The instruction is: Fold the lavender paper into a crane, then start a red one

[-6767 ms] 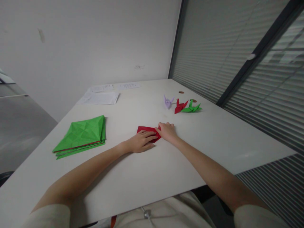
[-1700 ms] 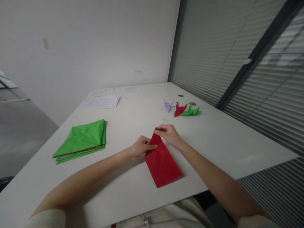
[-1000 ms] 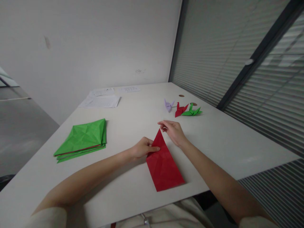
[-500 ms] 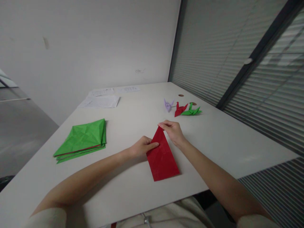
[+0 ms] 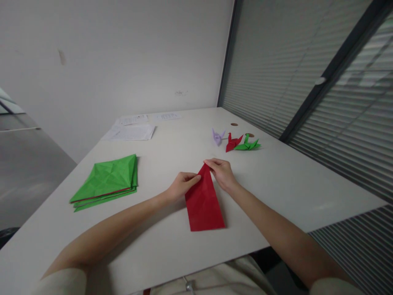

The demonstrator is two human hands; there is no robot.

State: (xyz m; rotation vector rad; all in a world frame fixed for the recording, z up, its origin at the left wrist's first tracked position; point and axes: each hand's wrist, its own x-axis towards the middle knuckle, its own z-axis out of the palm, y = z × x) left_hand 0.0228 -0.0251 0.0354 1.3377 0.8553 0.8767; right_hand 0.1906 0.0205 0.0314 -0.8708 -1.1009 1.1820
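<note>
A red sheet of paper [image 5: 204, 203], folded to a point at its far end, lies on the white table [image 5: 276, 184] in front of me. My left hand [image 5: 181, 185] rests on the sheet's left edge near the tip, fingers pinched on the paper. My right hand [image 5: 222, 173] pinches the tip from the right side. Both hands meet at the pointed far end; the wide near end of the sheet lies flat toward me.
A stack of creased green sheets [image 5: 107, 178] lies to the left. Three small folded figures sit further back: lilac [image 5: 217, 136], red [image 5: 232, 142] and green [image 5: 248, 144]. White printed papers [image 5: 130, 131] lie at the far edge. Slatted blinds [image 5: 307, 82] run along the right.
Since 6.8 s ago the small folded red piece has been opened into a long pointed sheet. In the last half second both hands pressed the sides inward, narrowing it, and its near end swung left.
</note>
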